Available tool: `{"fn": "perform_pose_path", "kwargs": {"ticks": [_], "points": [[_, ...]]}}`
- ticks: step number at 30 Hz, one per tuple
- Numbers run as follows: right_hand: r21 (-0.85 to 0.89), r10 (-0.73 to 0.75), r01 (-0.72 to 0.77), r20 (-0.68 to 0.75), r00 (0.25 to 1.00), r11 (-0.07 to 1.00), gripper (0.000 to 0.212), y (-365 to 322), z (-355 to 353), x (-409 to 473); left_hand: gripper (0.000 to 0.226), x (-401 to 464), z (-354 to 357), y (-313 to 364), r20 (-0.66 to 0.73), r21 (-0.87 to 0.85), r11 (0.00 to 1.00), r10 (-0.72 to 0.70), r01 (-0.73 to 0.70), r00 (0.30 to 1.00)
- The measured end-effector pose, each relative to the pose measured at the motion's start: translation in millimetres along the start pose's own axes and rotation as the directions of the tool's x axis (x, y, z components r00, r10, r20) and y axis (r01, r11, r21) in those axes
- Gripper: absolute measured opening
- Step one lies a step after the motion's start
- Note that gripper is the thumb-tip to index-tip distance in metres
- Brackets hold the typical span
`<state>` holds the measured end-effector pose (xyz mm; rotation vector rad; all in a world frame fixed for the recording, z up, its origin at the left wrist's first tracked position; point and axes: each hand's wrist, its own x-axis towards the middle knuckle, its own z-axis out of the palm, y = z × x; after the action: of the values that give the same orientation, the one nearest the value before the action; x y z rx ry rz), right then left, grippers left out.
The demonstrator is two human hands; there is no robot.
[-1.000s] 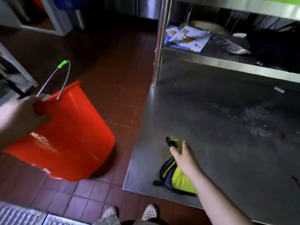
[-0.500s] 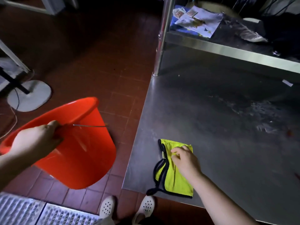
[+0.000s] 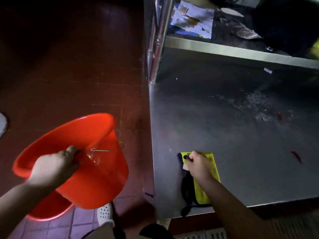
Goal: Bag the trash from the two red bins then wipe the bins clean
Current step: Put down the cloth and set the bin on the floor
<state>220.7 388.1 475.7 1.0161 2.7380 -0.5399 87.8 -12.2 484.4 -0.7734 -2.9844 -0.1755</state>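
- Left hand (image 3: 53, 167) grip curled over rim of red bin (image 3: 96, 173), held tilted above floor; inside not visible.
- Right hand (image 3: 198, 165) grip pinching yellow cloth (image 3: 209, 171) on steel surface (image 3: 224, 135).
- Judgement: bagging apparently done for this bin; wiping not yet begun.

A steel desk (image 3: 224, 135) fills the right half of the frame, its surface scuffed and smeared toward the right. Two small red specks (image 3: 296, 156) lie near its right edge, and a small white scrap (image 3: 267, 70) sits at its far side, upper right. A shiny steel post (image 3: 159, 40) rises from the desk's far left corner and carries a shelf (image 3: 241, 50) across the top right. On the shelf lie printed papers (image 3: 193, 19) and, further right, something dark that cannot be made out. Red-brown floor tiles (image 3: 69, 75) fill the left half. White perforated shoes (image 3: 105, 213) show at the bottom centre, and a metal grate (image 3: 207, 234) at the bottom edge.
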Motion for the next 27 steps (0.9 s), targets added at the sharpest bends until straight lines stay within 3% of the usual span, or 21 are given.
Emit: {"fn": "perform_pose_path", "kwargs": {"ticks": [3,5,7,9,11,14,15,17,19,23,27], "points": [[-0.100,0.091,-0.090,0.007,0.996,0.991,0.020,-23,5,-6,0.051,19,5,-13,0.030,-0.006,0.996,0.089,-0.089,0.996],[-0.080,0.041,-0.053,-0.149,0.988,0.995,0.017,-48,10,-12,0.052,30,12,-23,0.040,-0.006,0.988,0.154,-0.154,0.987],[-0.026,-0.149,0.148,-0.299,0.943,0.989,0.012,-85,19,-21,0.043,39,20,-30,0.015,-0.024,0.976,0.218,-0.218,0.976],[-0.004,-0.351,0.373,-0.348,0.869,0.928,0.017,-134,30,-24,0.041,48,30,-37,-0.005,-0.033,0.954,0.297,-0.297,0.955],[0.027,-0.524,0.549,-0.266,0.809,0.835,0.023,-185,48,-18,0.043,56,47,-43,0.019,-0.040,0.942,0.333,-0.332,0.943],[-0.040,-0.704,0.704,0.009,0.710,0.709,0.044,-241,96,10,0.058,70,84,-52,0.058,-0.101,0.933,0.352,-0.345,0.934],[-0.073,-0.718,0.727,0.115,0.686,0.683,0.050,-250,116,24,0.053,76,98,-55,0.047,-0.113,0.925,0.371,-0.364,0.928],[-0.123,-0.721,0.761,0.254,0.644,0.637,0.041,-258,161,51,0.032,87,132,-65,0.016,-0.095,0.919,0.385,-0.382,0.923],[-0.119,-0.714,0.763,0.283,0.640,0.636,0.027,-260,202,73,0.029,100,164,-73,0.083,-0.092,0.932,0.359,-0.352,0.930],[-0.147,-0.701,0.764,0.320,0.638,0.628,0.025,-258,284,118,0.010,123,239,-90,0.140,-0.083,0.959,0.280,-0.271,0.950],[-0.215,-0.712,0.737,0.193,0.675,0.640,0.024,-255,356,156,0.029,142,313,-97,0.152,-0.108,0.970,0.232,-0.217,0.961]]}}
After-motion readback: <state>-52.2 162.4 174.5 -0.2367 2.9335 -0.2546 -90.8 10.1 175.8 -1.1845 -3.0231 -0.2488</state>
